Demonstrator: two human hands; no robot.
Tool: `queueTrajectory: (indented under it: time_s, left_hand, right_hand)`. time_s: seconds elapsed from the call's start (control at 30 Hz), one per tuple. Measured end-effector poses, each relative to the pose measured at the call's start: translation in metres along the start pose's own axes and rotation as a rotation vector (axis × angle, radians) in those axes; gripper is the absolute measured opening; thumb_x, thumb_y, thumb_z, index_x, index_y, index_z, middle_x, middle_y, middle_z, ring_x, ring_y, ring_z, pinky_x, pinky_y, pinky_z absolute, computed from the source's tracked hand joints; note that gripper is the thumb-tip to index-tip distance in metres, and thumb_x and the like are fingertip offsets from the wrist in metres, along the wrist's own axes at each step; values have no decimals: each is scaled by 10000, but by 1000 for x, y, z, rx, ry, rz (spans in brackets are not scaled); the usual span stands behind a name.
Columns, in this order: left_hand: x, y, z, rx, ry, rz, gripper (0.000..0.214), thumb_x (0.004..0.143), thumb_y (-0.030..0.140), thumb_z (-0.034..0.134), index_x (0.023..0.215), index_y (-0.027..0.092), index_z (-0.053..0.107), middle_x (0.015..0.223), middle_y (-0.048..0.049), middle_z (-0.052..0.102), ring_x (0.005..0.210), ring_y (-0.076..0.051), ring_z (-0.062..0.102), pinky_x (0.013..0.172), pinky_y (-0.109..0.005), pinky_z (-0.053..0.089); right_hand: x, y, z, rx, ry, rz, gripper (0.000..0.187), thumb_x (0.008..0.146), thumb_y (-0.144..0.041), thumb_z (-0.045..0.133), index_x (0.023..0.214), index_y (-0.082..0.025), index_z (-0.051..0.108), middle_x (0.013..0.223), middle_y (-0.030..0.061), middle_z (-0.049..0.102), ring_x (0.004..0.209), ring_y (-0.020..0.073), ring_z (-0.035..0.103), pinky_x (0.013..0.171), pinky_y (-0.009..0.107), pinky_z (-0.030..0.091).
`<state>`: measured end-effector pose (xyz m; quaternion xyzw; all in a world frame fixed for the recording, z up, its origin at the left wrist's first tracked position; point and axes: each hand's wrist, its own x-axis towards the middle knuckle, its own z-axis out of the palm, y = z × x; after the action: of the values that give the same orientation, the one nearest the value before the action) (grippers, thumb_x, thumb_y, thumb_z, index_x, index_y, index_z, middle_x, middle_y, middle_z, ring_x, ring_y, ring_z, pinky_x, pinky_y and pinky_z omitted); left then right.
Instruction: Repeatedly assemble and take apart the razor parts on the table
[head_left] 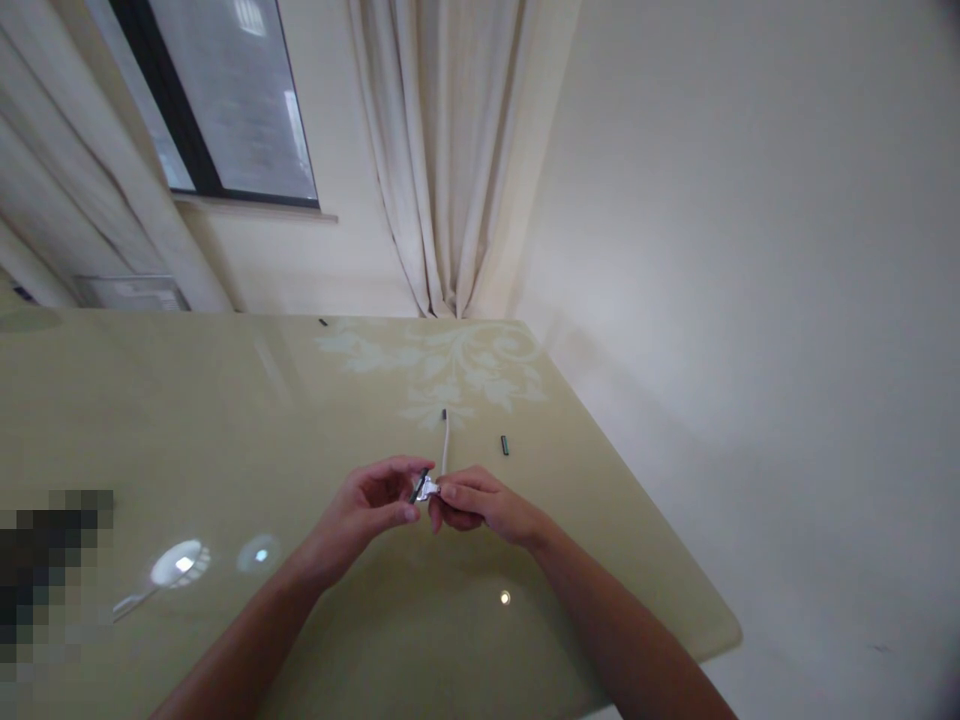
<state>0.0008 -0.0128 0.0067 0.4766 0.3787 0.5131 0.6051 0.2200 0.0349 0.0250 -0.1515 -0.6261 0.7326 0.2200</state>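
Both my hands meet over the middle of a glossy yellow-green table (225,420). My left hand (371,505) pinches a small dark piece (418,487) between thumb and fingers. My right hand (472,503) is closed on a small silvery-white part (429,489) that touches the dark piece. Behind my hands a thin white stick (445,440) with a dark tip points away from them; whether it joins the held part I cannot tell. A small dark piece (505,445) lies loose on the table to the right of the stick.
The table has a pale floral pattern (442,365) near its far edge, and its right edge runs along a white wall. Another tiny dark bit (323,322) lies at the far edge. Curtains (450,150) and a window (217,100) are behind. A blurred patch covers the lower left.
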Motion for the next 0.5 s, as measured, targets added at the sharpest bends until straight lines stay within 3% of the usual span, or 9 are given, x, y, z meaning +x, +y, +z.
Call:
queueTrajectory:
  time_s: [0.2,0.5]
  left_hand:
    - [-1,-1,1,19,19,-5,474,632,241,949,1086,240,812,833,-23,714,768,-151,626,708,-250,487]
    - [0,-5,-3,16,37,3,473,630,236,950,1083,251,816,822,-17,712,763,-142,623,711,-238,494]
  right_hand:
    - [0,1,-3,-42,39,10,483,974,-560,610,767,-124,621,571,-66,380,517,75,296,511,256,182]
    - [1,0,1,-48,43,-7,465,998,-545,586,786,-133,625,578,-61,383,520,84,300,506,254,187]
